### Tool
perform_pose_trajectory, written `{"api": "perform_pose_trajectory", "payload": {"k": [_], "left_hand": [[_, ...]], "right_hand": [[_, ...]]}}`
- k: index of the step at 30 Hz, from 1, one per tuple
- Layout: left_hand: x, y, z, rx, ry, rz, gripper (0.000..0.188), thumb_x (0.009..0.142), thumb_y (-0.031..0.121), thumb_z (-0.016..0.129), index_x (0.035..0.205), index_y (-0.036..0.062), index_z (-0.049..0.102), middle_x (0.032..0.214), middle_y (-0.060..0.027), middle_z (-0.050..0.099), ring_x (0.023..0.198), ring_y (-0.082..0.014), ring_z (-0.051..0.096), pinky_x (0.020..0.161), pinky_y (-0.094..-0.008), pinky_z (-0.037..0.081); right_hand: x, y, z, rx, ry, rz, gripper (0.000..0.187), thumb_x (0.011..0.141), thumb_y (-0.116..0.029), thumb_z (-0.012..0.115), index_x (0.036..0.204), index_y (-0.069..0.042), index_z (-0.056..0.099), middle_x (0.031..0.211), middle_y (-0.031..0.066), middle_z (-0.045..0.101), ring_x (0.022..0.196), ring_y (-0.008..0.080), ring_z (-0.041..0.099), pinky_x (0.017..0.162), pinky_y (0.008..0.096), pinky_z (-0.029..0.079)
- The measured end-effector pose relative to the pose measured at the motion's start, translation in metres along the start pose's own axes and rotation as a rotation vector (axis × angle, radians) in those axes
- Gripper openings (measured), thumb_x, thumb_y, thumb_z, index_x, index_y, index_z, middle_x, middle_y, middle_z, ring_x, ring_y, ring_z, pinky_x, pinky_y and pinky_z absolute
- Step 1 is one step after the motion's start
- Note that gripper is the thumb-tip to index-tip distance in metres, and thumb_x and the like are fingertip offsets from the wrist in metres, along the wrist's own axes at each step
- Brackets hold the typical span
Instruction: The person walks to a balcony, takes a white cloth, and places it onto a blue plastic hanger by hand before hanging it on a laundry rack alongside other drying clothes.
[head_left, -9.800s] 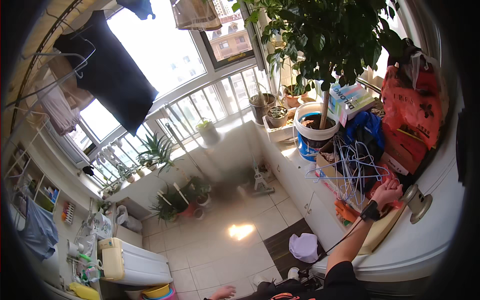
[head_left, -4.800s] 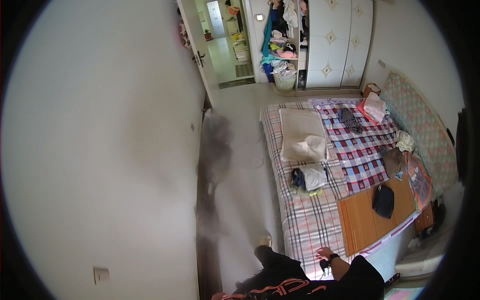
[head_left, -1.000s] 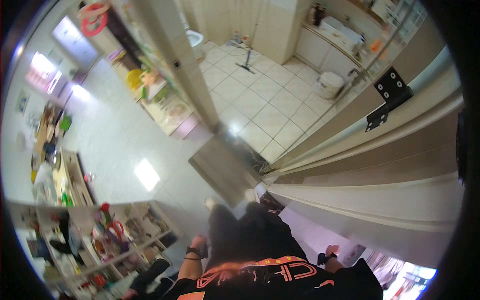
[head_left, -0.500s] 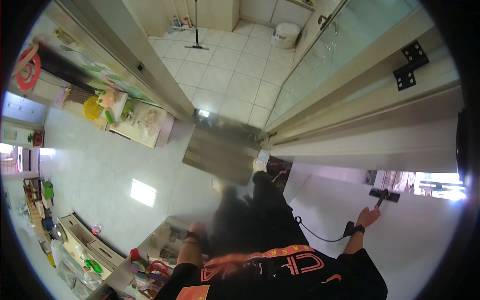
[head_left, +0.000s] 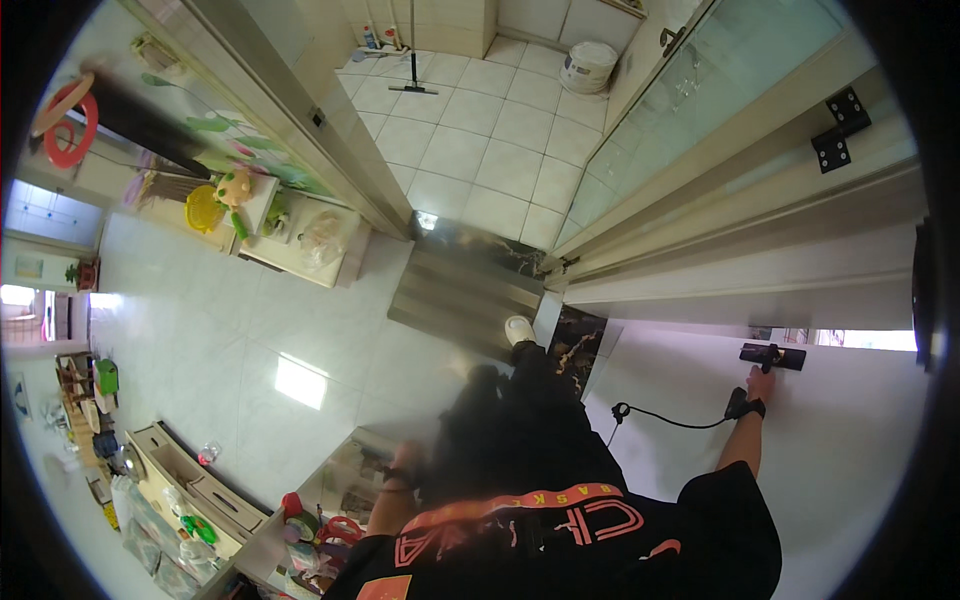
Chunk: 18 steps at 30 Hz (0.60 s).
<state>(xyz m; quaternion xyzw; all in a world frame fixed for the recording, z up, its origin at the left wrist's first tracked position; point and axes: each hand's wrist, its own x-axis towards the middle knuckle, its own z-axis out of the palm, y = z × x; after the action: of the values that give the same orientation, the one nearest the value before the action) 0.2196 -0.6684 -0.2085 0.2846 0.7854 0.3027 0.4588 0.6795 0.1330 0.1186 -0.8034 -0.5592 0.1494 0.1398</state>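
At the right, my right hand [head_left: 762,380] is wrapped round a black door handle [head_left: 786,357] on a white door [head_left: 670,400]. The hand covers most of the lever. A black strap circles that wrist, with a small black device and a cable [head_left: 680,424] running from it. My left hand [head_left: 408,458] hangs low beside my body, close to a cabinet [head_left: 345,470]. Motion blur and shade hide its fingers, and nothing can be made out in it.
A grey mat [head_left: 460,295] lies at a tiled room's threshold, with my light shoe [head_left: 518,328] on its edge. A squeegee [head_left: 413,88] and white bucket [head_left: 588,68] stand beyond. A shelf with toys [head_left: 290,240] juts out at left; a low drawer unit [head_left: 190,480] stands lower left.
My right hand has moved up close against the handle's plate. The bright gap past the door's edge has narrowed. My left foot has gone out of sight, and the view has shifted.
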Motion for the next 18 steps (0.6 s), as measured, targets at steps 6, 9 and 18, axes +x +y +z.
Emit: {"api": "perform_pose_trajectory", "payload": {"k": [6, 9, 18], "left_hand": [[0.000, -0.027, -0.004, 0.045, -0.130, -0.129, 0.040, 0.084, 0.023, 0.063, 0.108, -0.0077, 0.055, 0.087, -0.0158, 0.065, 0.073, -0.0249, 0.064, 0.064, -0.0355, 0.054], [-0.006, -0.051, 0.006, 0.010, -0.049, 0.089, 0.038, 0.086, 0.021, 0.061, 0.110, -0.0077, 0.054, 0.090, -0.0162, 0.064, 0.073, -0.0275, 0.064, 0.063, -0.0371, 0.054], [-0.013, -0.069, -0.002, -0.288, 0.133, 0.063, 0.027, 0.087, 0.013, 0.059, 0.105, -0.0066, 0.054, 0.088, -0.0159, 0.063, 0.069, -0.0281, 0.063, 0.060, -0.0405, 0.054]], "right_hand": [[-0.050, -0.052, 0.017, -0.303, 0.223, -0.121, 0.041, 0.077, -0.037, 0.062, 0.090, 0.001, 0.067, 0.088, 0.0234, 0.066, 0.087, 0.0399, 0.063, 0.074, 0.0454, 0.048], [-0.073, -0.064, 0.019, -0.273, 0.184, -0.173, 0.043, 0.079, -0.038, 0.060, 0.095, 0.002, 0.066, 0.093, 0.0239, 0.065, 0.090, 0.0429, 0.061, 0.079, 0.0466, 0.047], [-0.097, -0.082, 0.025, -0.165, 0.054, -0.176, 0.047, 0.083, -0.033, 0.057, 0.105, 0.008, 0.061, 0.101, 0.0256, 0.064, 0.096, 0.0384, 0.060, 0.083, 0.0413, 0.044]]}}
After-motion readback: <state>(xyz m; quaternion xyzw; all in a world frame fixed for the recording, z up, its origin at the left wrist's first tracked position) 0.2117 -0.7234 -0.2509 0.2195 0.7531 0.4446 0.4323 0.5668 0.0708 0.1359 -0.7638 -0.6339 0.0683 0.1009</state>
